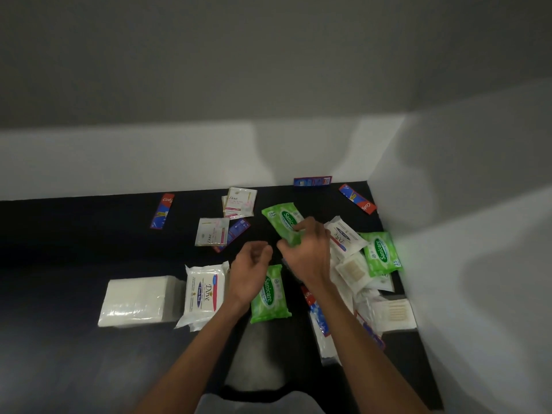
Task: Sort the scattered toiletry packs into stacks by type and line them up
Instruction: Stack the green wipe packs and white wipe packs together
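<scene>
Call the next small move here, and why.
Probably lower the held Sanicare pack, gripped by the right hand, onto the flat Sanicare pack under the left hand. That one lies beside the Dove pack and the white stack, seemingly starting a row, so the same type should stack there.

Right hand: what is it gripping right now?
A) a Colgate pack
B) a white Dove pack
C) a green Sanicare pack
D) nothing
C: the right hand is curled round one end of a green Sanicare pack, whose label shows just beyond the hand.
</scene>
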Demonstrator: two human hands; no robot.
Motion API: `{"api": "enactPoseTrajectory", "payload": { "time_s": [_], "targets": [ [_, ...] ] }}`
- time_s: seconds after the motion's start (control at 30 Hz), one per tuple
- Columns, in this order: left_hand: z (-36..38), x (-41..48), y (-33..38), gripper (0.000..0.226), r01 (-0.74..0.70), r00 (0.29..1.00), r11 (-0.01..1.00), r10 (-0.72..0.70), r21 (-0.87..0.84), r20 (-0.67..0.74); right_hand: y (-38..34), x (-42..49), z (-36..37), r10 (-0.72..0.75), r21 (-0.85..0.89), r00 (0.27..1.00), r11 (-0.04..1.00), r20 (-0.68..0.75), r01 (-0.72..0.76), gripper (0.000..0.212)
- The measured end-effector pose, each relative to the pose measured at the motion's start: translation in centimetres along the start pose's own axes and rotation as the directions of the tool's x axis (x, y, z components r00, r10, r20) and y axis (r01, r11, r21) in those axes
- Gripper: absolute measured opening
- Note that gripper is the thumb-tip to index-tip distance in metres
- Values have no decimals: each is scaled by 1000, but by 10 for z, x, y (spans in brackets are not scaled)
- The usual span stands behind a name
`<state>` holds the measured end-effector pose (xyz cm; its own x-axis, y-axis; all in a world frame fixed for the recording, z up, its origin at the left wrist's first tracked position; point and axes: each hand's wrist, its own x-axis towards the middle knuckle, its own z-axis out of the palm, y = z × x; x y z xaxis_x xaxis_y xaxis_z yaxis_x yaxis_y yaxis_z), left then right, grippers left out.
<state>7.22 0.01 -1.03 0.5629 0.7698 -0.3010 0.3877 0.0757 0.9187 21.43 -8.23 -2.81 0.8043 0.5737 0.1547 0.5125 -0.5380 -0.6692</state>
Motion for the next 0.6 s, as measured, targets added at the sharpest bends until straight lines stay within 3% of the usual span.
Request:
{"api": "enactPoseTrajectory", "payload": {
  "time_s": [0.13, 0.27, 0.37, 0.5, 0.6],
  "targets": [
    [9, -2, 13, 29, 47, 997, 970, -59, -238, -41, -25, -32, -21, 25, 166, 1000, 986, 14, -27, 52],
    [9, -10, 17, 32, 37, 996, 959, -58, -280, -66, -28, -56, -25, -31, 214, 995, 977, 90, 11, 54],
    [3, -14, 6, 34, 34, 997, 973, -48, -229, -55, -24, -68, -28, 14, 303, 987, 951, 158, -62, 48],
    [-6, -25, -8, 33, 29, 999, 998, -32, -60, -39, -16, -78, -30, 92, 458, 974, 871, 209, -180, 22],
    [-10, -31, -22, 43, -15, 999, 990, 20, 138, -31, -12, -88, -28, 150, 462, 958, 850, 246, -252, 31]
  ]
}}
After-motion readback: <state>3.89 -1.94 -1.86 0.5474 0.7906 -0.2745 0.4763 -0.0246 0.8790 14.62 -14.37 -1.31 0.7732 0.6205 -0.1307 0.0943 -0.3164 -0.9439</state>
